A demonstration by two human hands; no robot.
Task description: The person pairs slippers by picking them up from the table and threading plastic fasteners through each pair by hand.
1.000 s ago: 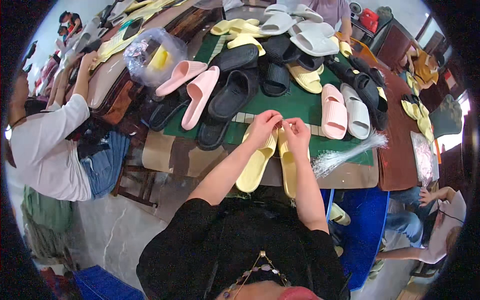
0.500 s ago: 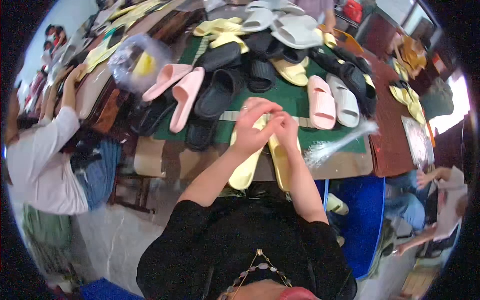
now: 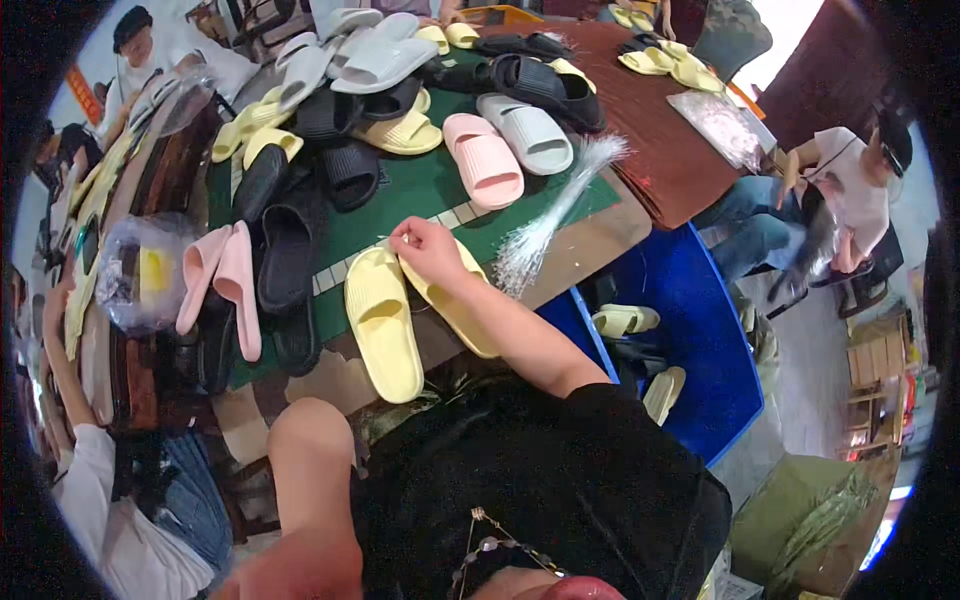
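While the right hand (image 3: 428,250) rests on the inner edge of one yellow slipper (image 3: 455,305), its fingers curl closed, pinching something at the slipper's toe end; too small to tell what, possibly a thin tie. Second yellow slipper (image 3: 382,322) lies just beside it on the left, soles down, toes pointing away from the person, the pair forming a narrow V at the near edge of the green mat (image 3: 420,190). Lying side by side like this, the two are probably being matched or joined as a pair.

Left hand: only a raised forearm and elbow (image 3: 305,470) show low in the view, close to the camera and blurred. The hand itself is cut off at the lower edge, so I cannot tell whether it is open or closed.

Just right of the working hand, a bundle of clear plastic strands (image 3: 550,215) fans out across mat edge and tabletop, within easy reach, likely the supply for whatever is being pinched.

Farther back on the mat: a pink slipper (image 3: 483,160) and a pale grey slipper (image 3: 527,133) side by side, black slippers (image 3: 290,250) heaped to the left, a pink pair (image 3: 222,285) at the left border beside a clear plastic bag (image 3: 140,270). Blue bin (image 3: 690,330) stands below the table's right end, loose yellow slippers near it. Other people sit at left and far right.
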